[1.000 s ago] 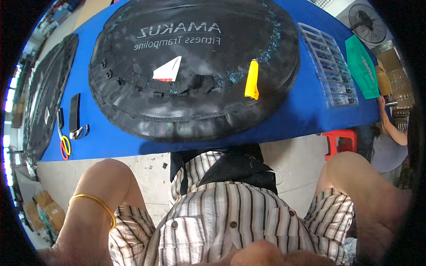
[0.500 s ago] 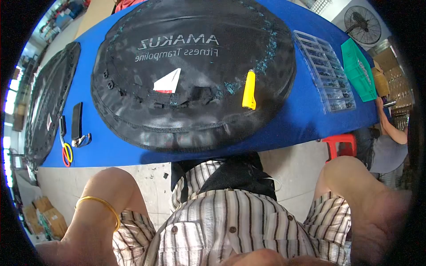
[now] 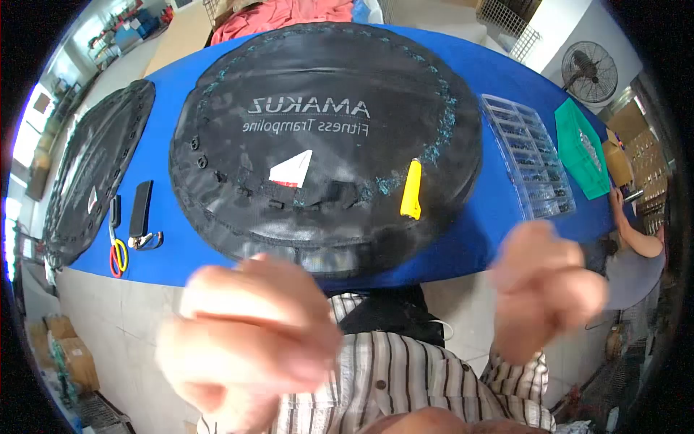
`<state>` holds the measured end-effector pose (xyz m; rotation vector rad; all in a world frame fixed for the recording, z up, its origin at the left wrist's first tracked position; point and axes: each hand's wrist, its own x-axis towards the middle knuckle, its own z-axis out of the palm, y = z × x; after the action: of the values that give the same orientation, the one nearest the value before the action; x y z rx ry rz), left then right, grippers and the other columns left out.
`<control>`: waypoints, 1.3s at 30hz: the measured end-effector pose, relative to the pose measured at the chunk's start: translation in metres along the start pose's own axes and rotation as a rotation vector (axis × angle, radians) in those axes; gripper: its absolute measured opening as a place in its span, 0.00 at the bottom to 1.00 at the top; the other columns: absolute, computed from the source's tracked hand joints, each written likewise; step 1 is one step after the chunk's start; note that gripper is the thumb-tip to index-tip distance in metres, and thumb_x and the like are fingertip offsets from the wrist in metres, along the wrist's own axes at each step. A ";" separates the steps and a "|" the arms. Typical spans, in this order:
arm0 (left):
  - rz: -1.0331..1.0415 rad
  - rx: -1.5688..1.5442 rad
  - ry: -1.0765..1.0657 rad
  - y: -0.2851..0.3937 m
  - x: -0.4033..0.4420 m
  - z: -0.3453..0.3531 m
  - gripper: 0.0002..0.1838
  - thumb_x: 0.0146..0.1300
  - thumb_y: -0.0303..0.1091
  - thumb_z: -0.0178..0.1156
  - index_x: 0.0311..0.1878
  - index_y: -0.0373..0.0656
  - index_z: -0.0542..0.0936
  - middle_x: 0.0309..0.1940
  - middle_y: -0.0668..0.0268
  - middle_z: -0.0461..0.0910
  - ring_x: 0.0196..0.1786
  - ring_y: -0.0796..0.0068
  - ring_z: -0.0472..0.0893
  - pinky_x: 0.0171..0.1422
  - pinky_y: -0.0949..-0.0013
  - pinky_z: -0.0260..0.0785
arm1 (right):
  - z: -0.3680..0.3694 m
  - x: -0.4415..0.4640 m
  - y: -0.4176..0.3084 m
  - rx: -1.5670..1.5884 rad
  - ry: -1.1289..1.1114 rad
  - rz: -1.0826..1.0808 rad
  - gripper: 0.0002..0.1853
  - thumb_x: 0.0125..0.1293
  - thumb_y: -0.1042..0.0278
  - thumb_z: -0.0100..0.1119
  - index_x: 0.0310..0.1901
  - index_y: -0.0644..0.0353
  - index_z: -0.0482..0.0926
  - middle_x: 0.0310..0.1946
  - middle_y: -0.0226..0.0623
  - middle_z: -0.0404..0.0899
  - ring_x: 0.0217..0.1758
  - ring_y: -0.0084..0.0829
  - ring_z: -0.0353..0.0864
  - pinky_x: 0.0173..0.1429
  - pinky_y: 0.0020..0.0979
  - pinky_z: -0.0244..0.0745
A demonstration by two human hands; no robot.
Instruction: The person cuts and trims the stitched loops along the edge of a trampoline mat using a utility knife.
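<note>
Yellow tool (image 3: 410, 192) at black mat's (image 3: 318, 79) four o'clock is best gripped squarely; left hand's (image 3: 249, 340) and right hand's (image 3: 543, 289) closure can't be told

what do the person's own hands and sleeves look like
The left hand and right hand are bare, without gloves, and both are motion-blurred, so fine details such as small rings can't be told. The sleeve by the right hand is pale fabric with dark stripes, matching the shirt, which has dark round buttons.
</note>
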<state>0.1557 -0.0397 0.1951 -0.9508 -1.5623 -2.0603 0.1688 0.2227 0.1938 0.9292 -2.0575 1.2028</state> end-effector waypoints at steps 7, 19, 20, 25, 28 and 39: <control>-0.490 -0.100 0.452 0.023 -0.011 0.040 0.10 0.66 0.35 0.56 0.28 0.49 0.70 0.30 0.72 0.69 0.32 0.77 0.65 0.38 0.71 0.57 | 0.033 0.015 -0.007 0.143 -0.251 -0.180 0.04 0.66 0.58 0.69 0.35 0.44 0.86 0.42 0.32 0.87 0.39 0.28 0.84 0.39 0.31 0.74; -0.077 -0.141 -0.245 0.036 -0.003 -0.025 0.06 0.71 0.36 0.61 0.45 0.48 0.75 0.31 0.71 0.71 0.32 0.71 0.69 0.41 0.65 0.69 | -0.004 -0.014 -0.017 0.043 -0.221 -0.158 0.06 0.68 0.58 0.65 0.44 0.42 0.83 0.34 0.28 0.86 0.31 0.27 0.77 0.35 0.29 0.71; 0.188 -0.123 -0.114 0.020 -0.006 -0.017 0.05 0.72 0.35 0.60 0.44 0.48 0.75 0.28 0.72 0.70 0.32 0.73 0.69 0.41 0.66 0.69 | -0.007 -0.025 -0.022 -0.012 -0.163 -0.120 0.06 0.67 0.60 0.64 0.45 0.41 0.83 0.33 0.26 0.86 0.30 0.28 0.76 0.36 0.29 0.71; 0.767 -0.057 0.272 -0.015 -0.013 -0.017 0.01 0.63 0.32 0.58 0.36 0.49 0.78 0.32 0.73 0.69 0.31 0.76 0.65 0.38 0.70 0.57 | 0.002 -0.055 -0.019 -0.214 0.023 -0.108 0.06 0.63 0.65 0.62 0.41 0.42 0.81 0.34 0.31 0.83 0.30 0.33 0.75 0.38 0.36 0.71; 0.568 0.073 0.319 -0.037 -0.029 -0.038 0.06 0.63 0.26 0.64 0.41 0.44 0.77 0.36 0.64 0.71 0.34 0.62 0.76 0.35 0.60 0.71 | 0.007 -0.058 0.030 -0.176 -0.032 -0.209 0.11 0.57 0.73 0.64 0.42 0.48 0.80 0.39 0.37 0.83 0.34 0.38 0.79 0.40 0.41 0.74; -0.270 0.851 -0.225 -0.181 -0.019 -0.039 0.12 0.67 0.29 0.63 0.51 0.35 0.79 0.48 0.56 0.79 0.46 0.61 0.80 0.51 0.66 0.73 | 0.038 -0.099 0.168 -0.405 -0.130 0.384 0.15 0.67 0.78 0.57 0.54 0.61 0.80 0.51 0.46 0.80 0.51 0.47 0.81 0.53 0.39 0.79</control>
<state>0.0387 -0.0227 0.0514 -0.6639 -2.4774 -1.1952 0.0895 0.2756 0.0196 0.4419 -2.5380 0.8623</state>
